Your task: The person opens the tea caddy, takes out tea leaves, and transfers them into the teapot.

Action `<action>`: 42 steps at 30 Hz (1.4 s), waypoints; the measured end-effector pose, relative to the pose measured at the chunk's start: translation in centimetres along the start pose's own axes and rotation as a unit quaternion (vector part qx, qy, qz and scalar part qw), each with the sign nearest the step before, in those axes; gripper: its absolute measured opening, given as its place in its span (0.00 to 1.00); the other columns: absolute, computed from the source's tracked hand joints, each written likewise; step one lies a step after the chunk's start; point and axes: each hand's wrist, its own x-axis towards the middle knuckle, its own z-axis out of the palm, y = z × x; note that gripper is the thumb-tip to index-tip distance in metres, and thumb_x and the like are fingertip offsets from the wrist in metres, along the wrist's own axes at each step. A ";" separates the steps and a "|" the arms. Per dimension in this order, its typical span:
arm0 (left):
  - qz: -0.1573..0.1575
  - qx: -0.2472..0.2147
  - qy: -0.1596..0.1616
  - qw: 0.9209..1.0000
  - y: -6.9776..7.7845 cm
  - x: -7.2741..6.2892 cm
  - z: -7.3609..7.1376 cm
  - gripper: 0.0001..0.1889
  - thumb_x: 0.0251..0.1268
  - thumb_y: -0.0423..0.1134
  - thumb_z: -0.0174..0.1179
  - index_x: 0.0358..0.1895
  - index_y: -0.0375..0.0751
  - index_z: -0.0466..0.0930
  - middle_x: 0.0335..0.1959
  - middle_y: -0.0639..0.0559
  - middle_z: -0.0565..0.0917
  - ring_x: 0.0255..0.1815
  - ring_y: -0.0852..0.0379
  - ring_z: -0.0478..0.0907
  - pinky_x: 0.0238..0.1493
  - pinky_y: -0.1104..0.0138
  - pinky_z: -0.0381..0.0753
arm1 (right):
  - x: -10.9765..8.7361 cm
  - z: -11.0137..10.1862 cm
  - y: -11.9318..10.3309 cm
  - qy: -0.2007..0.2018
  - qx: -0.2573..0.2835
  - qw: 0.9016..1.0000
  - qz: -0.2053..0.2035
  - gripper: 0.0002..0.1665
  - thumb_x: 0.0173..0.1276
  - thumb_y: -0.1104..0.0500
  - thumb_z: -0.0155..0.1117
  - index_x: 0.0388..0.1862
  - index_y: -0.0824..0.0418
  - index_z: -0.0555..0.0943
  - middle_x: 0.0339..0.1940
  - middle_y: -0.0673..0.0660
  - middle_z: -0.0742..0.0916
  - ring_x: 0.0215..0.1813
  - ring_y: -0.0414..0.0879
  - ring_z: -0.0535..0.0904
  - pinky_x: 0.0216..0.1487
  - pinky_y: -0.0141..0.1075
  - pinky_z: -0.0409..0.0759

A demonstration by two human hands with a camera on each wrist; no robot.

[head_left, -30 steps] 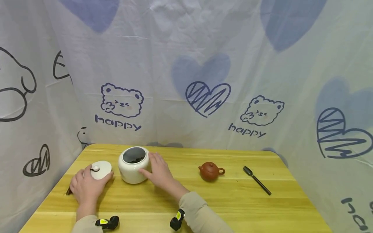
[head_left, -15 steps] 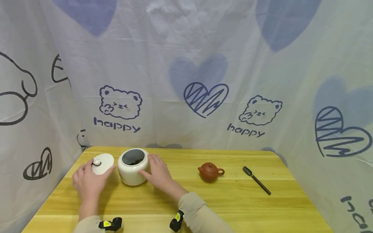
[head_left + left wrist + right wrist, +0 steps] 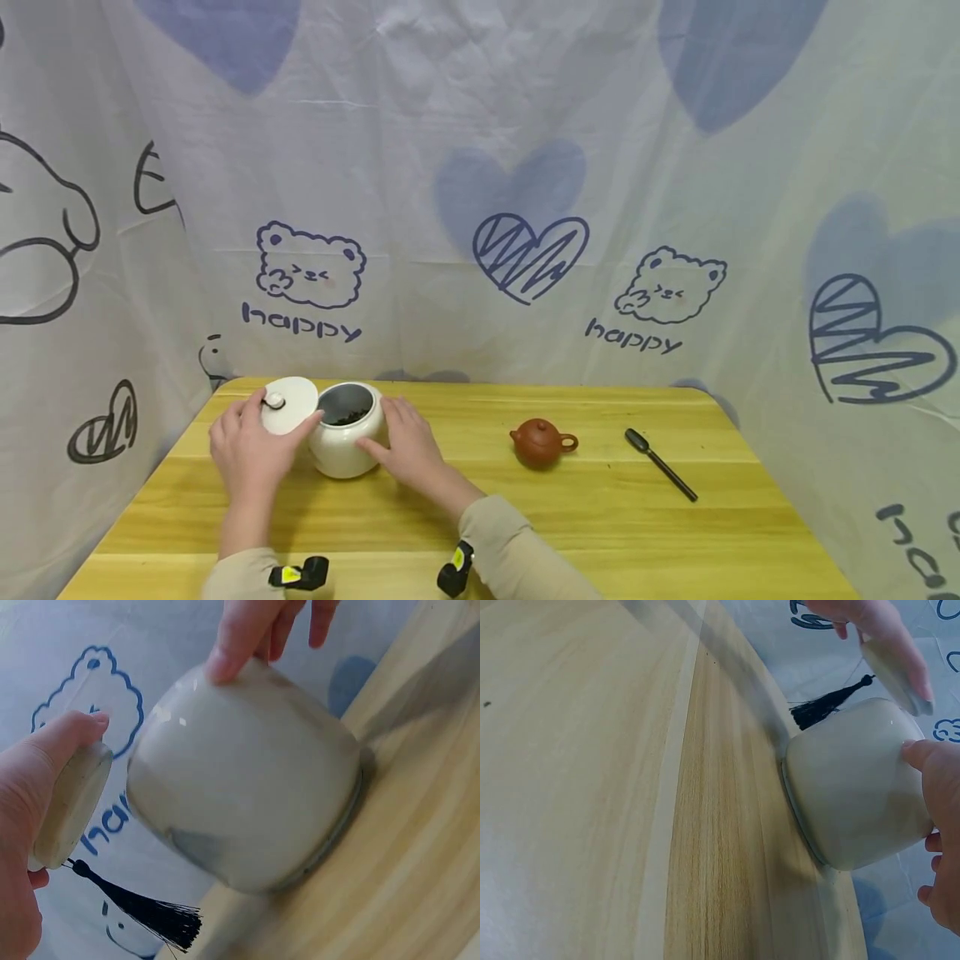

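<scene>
A round white lid [image 3: 297, 406] with a small knob is held at its edges by my left hand [image 3: 255, 446], raised just left of the jar's mouth. From the lid hangs a black tassel [image 3: 146, 909], seen in the left wrist view. The white ceramic jar [image 3: 341, 454] stands upright on the table, its mouth uncovered, with dark leaf-like bits [image 3: 351, 416] inside. My right hand [image 3: 412, 442] holds the jar's right side, thumb on the front and fingers round the far side.
A small reddish-brown teapot [image 3: 538, 444] stands right of the middle of the wooden table [image 3: 465, 533]. Farther right lies a dark scoop with a long handle [image 3: 662, 465]. A printed white cloth [image 3: 420, 208] hangs behind the table's back edge.
My left hand has lifted the lid and carried it right and away from me, up to the jar's rim. My right hand and the jar have stayed in place.
</scene>
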 end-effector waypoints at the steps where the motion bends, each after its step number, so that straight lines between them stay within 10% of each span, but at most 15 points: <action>1: 0.004 0.000 -0.001 1.000 0.2 0.0 0.0 0.53 0.42 0.66 0.71 0.71 0.40 0.64 0.65 0.32 0.67 0.68 0.34 0.56 0.69 0.42 0.55 | 0.0 0.0 0.0 0.000 -0.001 1.000 0.001 0.43 0.70 0.36 0.55 0.74 0.59 0.63 0.73 0.56 0.72 0.77 0.51 0.63 0.77 0.46 0.63; 17: 0.099 -0.015 -0.021 0.995 3.1 -0.6 2.7 0.50 0.41 0.61 0.74 0.68 0.38 0.67 0.63 0.34 0.69 0.67 0.35 0.58 0.69 0.41 0.55 | 0.1 0.3 0.2 0.002 -0.003 1.000 0.006 0.42 0.70 0.38 0.58 0.74 0.59 0.64 0.73 0.56 0.73 0.76 0.51 0.64 0.76 0.47 0.65; 42: 0.100 0.000 -0.030 0.994 3.9 -0.5 5.3 0.50 0.41 0.61 0.74 0.67 0.37 0.68 0.64 0.31 0.67 0.65 0.34 0.59 0.67 0.41 0.57 | 0.2 0.6 0.2 -0.002 -0.007 1.000 0.010 0.44 0.69 0.34 0.55 0.76 0.57 0.61 0.74 0.54 0.71 0.77 0.49 0.64 0.76 0.45 0.66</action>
